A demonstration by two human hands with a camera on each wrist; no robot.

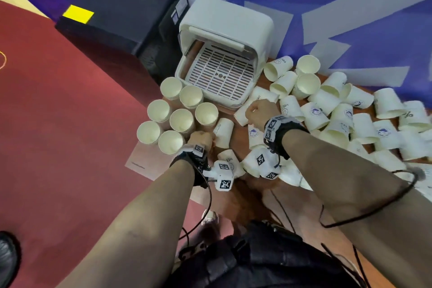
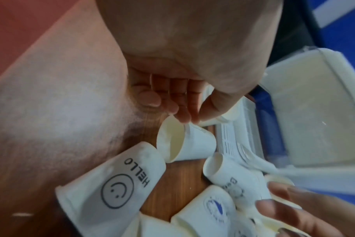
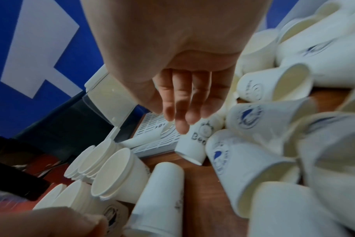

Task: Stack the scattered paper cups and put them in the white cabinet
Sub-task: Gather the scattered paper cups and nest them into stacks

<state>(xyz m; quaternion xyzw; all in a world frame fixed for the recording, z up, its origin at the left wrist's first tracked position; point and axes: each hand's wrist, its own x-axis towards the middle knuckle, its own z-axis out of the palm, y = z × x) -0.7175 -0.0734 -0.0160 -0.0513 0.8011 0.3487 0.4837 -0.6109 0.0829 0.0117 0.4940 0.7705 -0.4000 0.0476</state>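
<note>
Many white paper cups (image 1: 350, 119) lie scattered across the right of the wooden table (image 1: 240, 138). Several upright cup stacks (image 1: 177, 114) stand together at the table's left corner. The white cabinet (image 1: 224, 30) sits behind them, lid up, its slotted tray (image 1: 219, 75) bare. My left hand (image 1: 205, 139) pinches the rim of a cup lying on its side (image 2: 195, 144) between thumb and fingers (image 2: 182, 112). My right hand (image 3: 172, 118) hangs over a lying cup printed with a bear (image 3: 192, 144), its straight fingers (image 3: 180, 102) just at the cup's upper end.
A "HELLO" smiley cup (image 2: 111, 184) lies under my left wrist. A black box (image 1: 121, 14) stands left of the cabinet, a blue and white wall (image 1: 350, 7) behind. Red carpet (image 1: 58, 112) lies left of the table, with a black shoe (image 1: 7, 257).
</note>
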